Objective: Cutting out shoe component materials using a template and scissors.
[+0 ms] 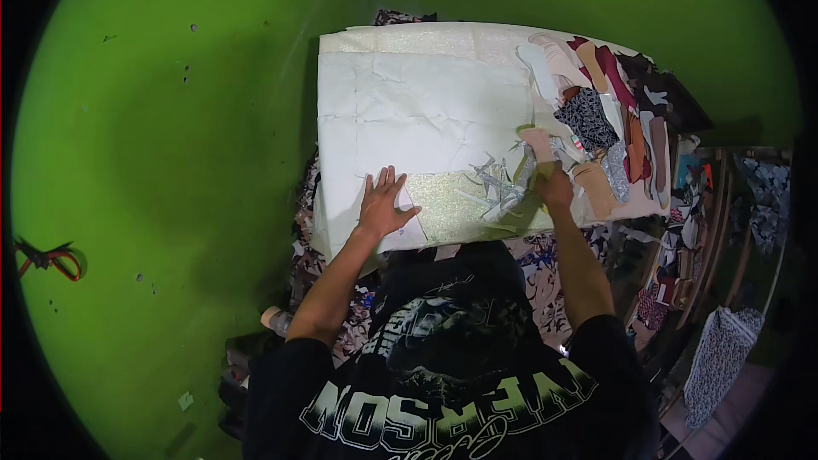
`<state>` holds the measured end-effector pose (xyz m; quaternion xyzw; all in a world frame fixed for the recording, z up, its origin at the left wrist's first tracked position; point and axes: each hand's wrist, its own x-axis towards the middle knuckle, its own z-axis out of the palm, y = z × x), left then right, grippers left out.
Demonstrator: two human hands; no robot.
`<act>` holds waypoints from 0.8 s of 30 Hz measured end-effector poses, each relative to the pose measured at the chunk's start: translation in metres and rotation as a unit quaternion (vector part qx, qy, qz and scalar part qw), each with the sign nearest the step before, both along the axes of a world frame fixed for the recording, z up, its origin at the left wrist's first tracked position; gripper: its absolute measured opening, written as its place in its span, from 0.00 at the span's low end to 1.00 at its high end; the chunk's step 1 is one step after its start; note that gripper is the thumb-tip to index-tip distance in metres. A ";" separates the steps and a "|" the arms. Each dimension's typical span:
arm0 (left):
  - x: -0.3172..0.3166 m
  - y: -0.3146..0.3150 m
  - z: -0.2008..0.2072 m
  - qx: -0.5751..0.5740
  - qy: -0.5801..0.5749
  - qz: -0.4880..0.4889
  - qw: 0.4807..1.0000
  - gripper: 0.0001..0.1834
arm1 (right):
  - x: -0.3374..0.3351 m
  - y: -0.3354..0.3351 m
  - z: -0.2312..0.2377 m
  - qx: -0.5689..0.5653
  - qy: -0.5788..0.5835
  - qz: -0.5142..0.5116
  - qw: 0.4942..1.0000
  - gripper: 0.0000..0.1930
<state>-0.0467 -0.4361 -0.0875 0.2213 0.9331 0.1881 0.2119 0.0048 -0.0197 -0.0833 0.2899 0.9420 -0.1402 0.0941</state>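
Note:
My left hand lies flat with its fingers apart on a glittery cream sheet, at the edge of white backing material. Under and beside its thumb is a small pale piece. My right hand is closed at the sheet's right side; what its fingers hold is hard to make out. A beige sole-shaped piece sits just beyond those fingers. Thin silvery offcut strips lie in a tangle between my hands. A large wrinkled white sheet covers the table's far part.
Cut shoe-shaped pieces in several colours crowd the table's right end, with a black-and-grey patterned piece among them. Scraps are heaped below the near edge. A rack stands at the right. Green wall fills the left.

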 end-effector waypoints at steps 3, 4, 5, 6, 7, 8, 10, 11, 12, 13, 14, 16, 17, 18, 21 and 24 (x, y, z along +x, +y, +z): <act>0.007 -0.011 -0.009 0.056 0.008 0.018 0.998 0.47 | 0.001 0.016 0.002 -0.003 -0.021 -0.016 1.000 0.20; 0.008 -0.013 -0.011 0.061 0.018 0.022 0.998 0.47 | -0.001 0.013 0.002 -0.034 0.016 -0.033 0.999 0.18; 0.010 -0.016 -0.012 0.066 0.029 0.026 0.997 0.47 | -0.002 0.010 0.002 -0.065 0.052 -0.048 0.995 0.16; 0.005 -0.011 -0.009 0.076 0.027 0.017 0.997 0.47 | 0.005 0.018 -0.022 -0.161 0.127 -0.041 0.978 0.15; -0.003 -0.005 -0.007 0.109 0.015 0.011 0.994 0.47 | 0.014 0.027 -0.047 -0.252 0.203 -0.035 0.945 0.15; 0.000 -0.016 -0.008 0.125 0.004 0.036 0.992 0.48 | -0.001 -0.024 -0.041 -0.346 0.288 -0.034 0.892 0.13; -0.003 -0.022 -0.008 0.126 0.033 0.050 0.990 0.49 | -0.018 -0.080 -0.036 -0.469 0.119 -0.174 0.858 0.14; -0.004 -0.022 -0.009 0.125 0.062 0.060 0.988 0.50 | -0.024 -0.106 -0.036 -0.581 0.092 -0.185 0.787 0.17; -0.006 -0.022 -0.001 0.123 0.055 0.059 0.989 0.50 | -0.033 -0.125 -0.035 -0.634 0.042 -0.158 0.756 0.15; -0.009 -0.023 0.008 0.073 0.064 0.077 0.992 0.51 | -0.044 -0.154 -0.021 -0.623 0.032 -0.184 0.759 0.16; -0.013 -0.022 0.014 0.022 0.074 0.089 0.993 0.52 | -0.051 -0.170 -0.021 -0.601 0.060 -0.140 0.785 0.17; -0.017 -0.027 0.001 -0.002 0.041 0.091 0.995 0.55 | -0.060 -0.188 -0.024 -0.588 0.079 -0.107 0.798 0.17; -0.018 -0.027 -0.003 -0.017 0.054 0.074 0.996 0.56 | -0.063 -0.190 -0.028 -0.406 0.144 0.067 0.900 0.17; -0.020 -0.026 -0.007 -0.032 0.069 0.056 0.995 0.56 | -0.065 -0.188 -0.032 -0.193 0.197 0.239 0.931 0.18; -0.022 -0.023 -0.007 -0.069 0.042 0.052 0.995 0.58 | -0.062 -0.172 -0.023 -0.154 0.130 0.303 0.931 0.19; -0.030 -0.012 -0.011 -0.075 0.043 0.043 0.995 0.58 | -0.059 -0.142 -0.028 -0.125 0.106 0.279 0.946 0.20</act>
